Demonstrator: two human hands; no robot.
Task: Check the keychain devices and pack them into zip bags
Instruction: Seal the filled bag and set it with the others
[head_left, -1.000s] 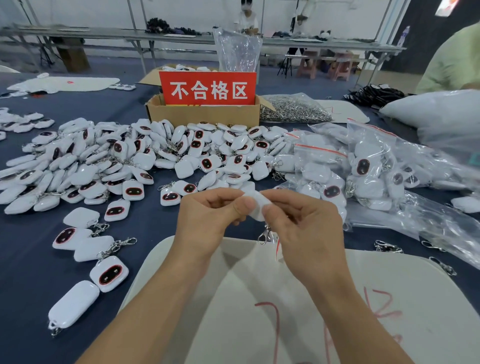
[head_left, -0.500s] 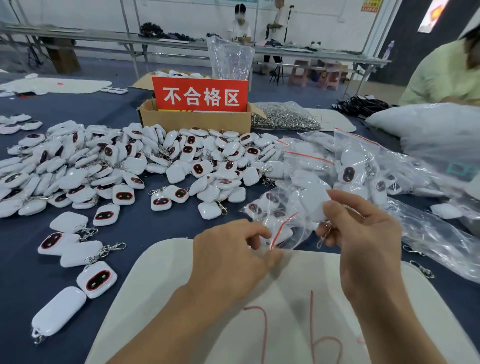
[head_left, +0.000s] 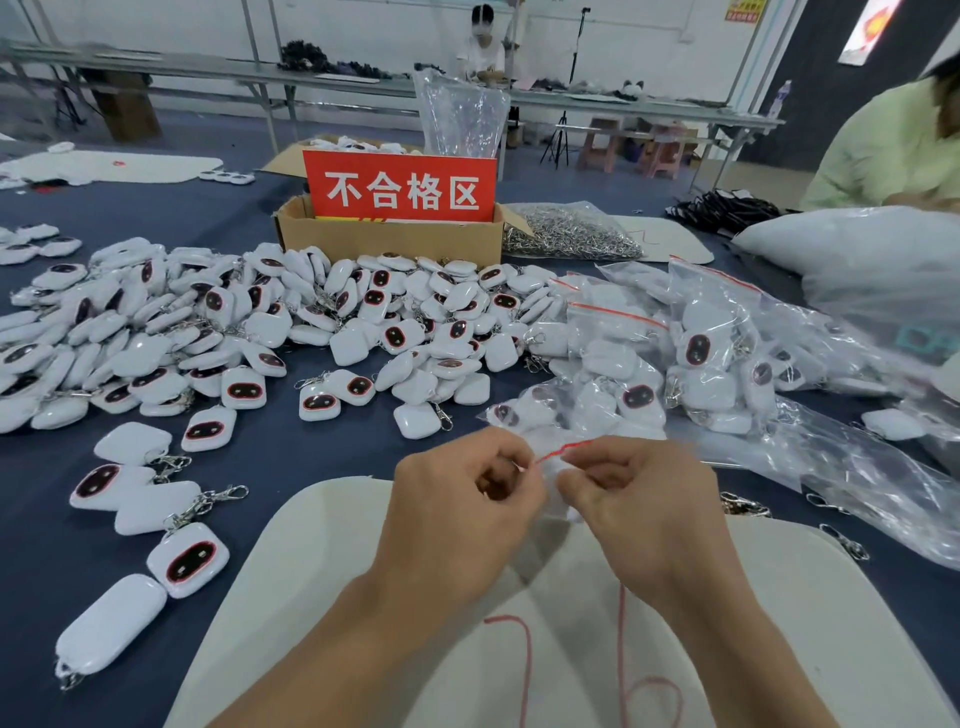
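So the whole thing hinges on the red zip strip (head_left: 563, 451) right now. It runs roughly side to side, tilted up a bit toward the right, and it stretches straight between the two hands. The left hand (head_left: 457, 499) pinches its near end and the right hand (head_left: 639, 499) pinches the other, fingers (head_left: 602, 462) curled tight on both sides. The zip bag (head_left: 557, 496) hangs just below, between the hands and above the white board (head_left: 322, 597) on the counter (head_left: 311, 462). I can't tell if a device is already inside. I'd guess the next move is sliding along that strip to seal it, and neither hand is really nearer.
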